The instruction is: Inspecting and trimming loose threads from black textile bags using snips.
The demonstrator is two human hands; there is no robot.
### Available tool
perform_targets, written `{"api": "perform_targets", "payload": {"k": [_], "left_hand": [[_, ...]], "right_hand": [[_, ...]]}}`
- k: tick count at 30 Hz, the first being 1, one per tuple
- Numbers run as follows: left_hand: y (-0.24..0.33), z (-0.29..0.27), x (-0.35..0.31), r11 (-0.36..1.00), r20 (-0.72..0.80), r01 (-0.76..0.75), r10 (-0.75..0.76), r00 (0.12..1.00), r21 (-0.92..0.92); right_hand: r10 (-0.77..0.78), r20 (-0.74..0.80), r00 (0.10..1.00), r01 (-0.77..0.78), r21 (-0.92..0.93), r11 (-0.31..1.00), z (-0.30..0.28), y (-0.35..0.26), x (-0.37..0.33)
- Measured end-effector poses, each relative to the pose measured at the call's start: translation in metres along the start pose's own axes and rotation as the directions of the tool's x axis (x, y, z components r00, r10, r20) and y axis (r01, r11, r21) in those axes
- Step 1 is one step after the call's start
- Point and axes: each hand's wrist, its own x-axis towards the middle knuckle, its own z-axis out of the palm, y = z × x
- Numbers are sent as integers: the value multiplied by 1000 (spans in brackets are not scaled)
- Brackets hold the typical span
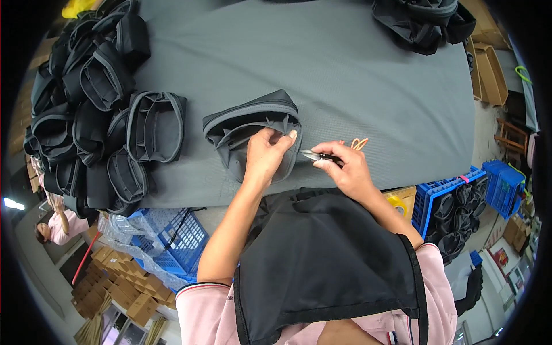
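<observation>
An unzipped black pouch (253, 114) with a grey lining rests on the grey-covered table (368, 86) in front of me. My left hand (265, 155) reaches into its opening, thumb and fingers pinched on the lining near the right side. In my right hand (349, 171) is a pair of thread snips (315, 155) with a black grip. Their blades point left, close to the pouch's right edge. Just beyond the right hand lies a looped orange handle (360, 144), perhaps of scissors; its other end is hidden.
Similar black pouches (106, 75) are heaped along the table's left side, one pouch (156, 126) at the heap's edge. More pouches (422, 23) lie far right. Blue crates (172, 236) stand below the near edge, and a crate (425, 201) of pouches at right. Another person (62, 224) is at far left.
</observation>
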Motion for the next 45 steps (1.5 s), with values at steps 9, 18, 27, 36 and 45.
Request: {"api": "perform_targets", "payload": {"k": [9, 18, 27, 36, 45], "left_hand": [[2, 1, 1, 999, 36, 30, -31, 999, 10], [21, -19, -11, 990, 153, -30, 9, 988, 138], [19, -18, -62, 547, 132, -472, 547, 827, 691], [6, -22, -63, 754, 198, -293, 217, 956, 588], [-5, -15, -56, 972, 549, 231, -167, 819, -49]], "right_hand": [[-277, -8, 961, 260, -323, 910, 4, -6, 7], [-155, -73, 985, 153, -29, 988, 10, -6, 5], [81, 16, 997, -81, 304, 949, 48, 5, 41], [-113, 508, 854, 162, -53, 985, 3, 11, 53], [142, 528, 837, -143, -39, 989, -21, 14, 40]]}}
